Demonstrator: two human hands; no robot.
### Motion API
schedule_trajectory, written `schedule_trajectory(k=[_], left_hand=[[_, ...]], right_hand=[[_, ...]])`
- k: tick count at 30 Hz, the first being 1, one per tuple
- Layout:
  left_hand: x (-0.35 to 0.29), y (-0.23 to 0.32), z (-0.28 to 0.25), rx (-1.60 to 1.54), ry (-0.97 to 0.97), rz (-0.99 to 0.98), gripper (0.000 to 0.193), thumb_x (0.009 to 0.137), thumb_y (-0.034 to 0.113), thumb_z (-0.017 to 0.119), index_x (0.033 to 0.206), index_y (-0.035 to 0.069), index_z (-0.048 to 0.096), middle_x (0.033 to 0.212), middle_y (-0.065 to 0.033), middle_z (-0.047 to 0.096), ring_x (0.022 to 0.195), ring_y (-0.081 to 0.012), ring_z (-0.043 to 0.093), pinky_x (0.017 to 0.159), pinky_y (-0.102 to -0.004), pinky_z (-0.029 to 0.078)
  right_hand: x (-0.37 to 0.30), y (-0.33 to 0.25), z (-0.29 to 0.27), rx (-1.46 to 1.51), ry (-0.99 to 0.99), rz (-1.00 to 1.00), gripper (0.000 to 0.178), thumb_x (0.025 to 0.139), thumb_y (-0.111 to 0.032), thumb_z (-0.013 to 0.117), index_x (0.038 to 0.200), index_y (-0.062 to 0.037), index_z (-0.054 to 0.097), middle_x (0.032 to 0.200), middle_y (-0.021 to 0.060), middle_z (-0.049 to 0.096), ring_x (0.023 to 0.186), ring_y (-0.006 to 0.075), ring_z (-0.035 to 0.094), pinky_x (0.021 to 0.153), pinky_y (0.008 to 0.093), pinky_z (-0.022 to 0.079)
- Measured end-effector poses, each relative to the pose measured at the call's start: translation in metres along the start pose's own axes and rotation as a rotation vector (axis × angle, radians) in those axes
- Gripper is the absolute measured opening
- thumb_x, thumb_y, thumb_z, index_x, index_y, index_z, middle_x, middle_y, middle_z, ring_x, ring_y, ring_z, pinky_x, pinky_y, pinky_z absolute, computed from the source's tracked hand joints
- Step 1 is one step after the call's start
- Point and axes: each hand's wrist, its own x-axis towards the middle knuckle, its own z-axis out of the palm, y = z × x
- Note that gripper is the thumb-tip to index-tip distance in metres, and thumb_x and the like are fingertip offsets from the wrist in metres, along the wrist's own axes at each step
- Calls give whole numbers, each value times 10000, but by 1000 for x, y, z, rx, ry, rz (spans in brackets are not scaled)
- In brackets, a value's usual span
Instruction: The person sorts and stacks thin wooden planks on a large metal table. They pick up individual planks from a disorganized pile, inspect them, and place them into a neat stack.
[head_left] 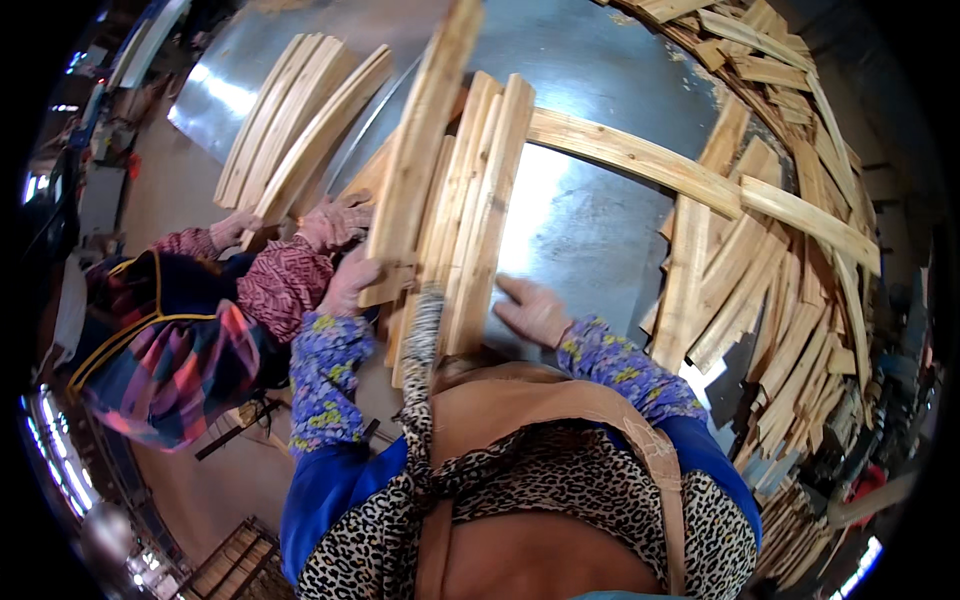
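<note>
A long wooden board [425, 130] stands out over the table, its near end in my left hand [350, 282], which is closed on it. Just right of that board, several similar boards [490, 190] lie side by side in a bundle pointing away from me. Beside the bundle's right edge is my right hand [535, 310], its fingers stretched toward the wood and holding nothing. Close to my left hand, a co-worker's gloved hand [335, 222] reaches in from the left. That person's other hand [235, 230] is at the near end of another group of boards [310, 125].
Shiny sheet metal covers the table [590, 245]. One board [630, 160] runs crosswise from the bundle to the right, where a second board [810, 222] lies beyond its end. A large loose heap of wooden pieces [800, 340] fills the right side.
</note>
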Motion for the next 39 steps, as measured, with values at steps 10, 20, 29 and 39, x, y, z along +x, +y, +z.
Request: schedule_trajectory(k=[10, 20, 29, 39], left_hand=[[8, 1, -27, -19, 79, 34, 949, 874, 482, 884, 1554, -58, 503, 1293, -206, 721, 1072, -310, 744, 920, -431, 638], [24, -66, -140, 793, 753, 201, 539, 924, 363, 742, 1298, -24, 721, 1133, -163, 770, 983, -317, 745, 877, -407, 593], [47, -104, 5, 1910, 649, 240, 652, 1028, 504, 663, 1438, -3, 658, 1358, -274, 704, 1264, -426, 668, 1107, -517, 501], [67, -98, 49, 1158, 525, 541, 666, 1015, 304, 702, 1496, -127, 539, 1395, -284, 658, 1318, -409, 643, 1066, -442, 572]], right_hand=[[69, 180, -281, -798, 221, 539, 1000, 858, -453, 773, 1715, -224, 310, 1684, 195, 459, 1547, 406, 453, 1270, 528, 397], [78, 166, -291, -457, 32, 305, 461, 1031, -416, 602, 1289, -54, 724, 1134, 221, 774, 1070, 393, 737, 944, 501, 577], [89, -39, -38, 125, 204, 464, 1035, 1043, -718, 463, 1708, 46, 251, 1492, 363, 599, 1392, 456, 612, 1197, 505, 471], [-137, 78, -100, -358, 490, 1003, 973, 843, -467, 814, 1639, -75, 416, 1563, 254, 541, 1518, 445, 426, 1222, 536, 410]])
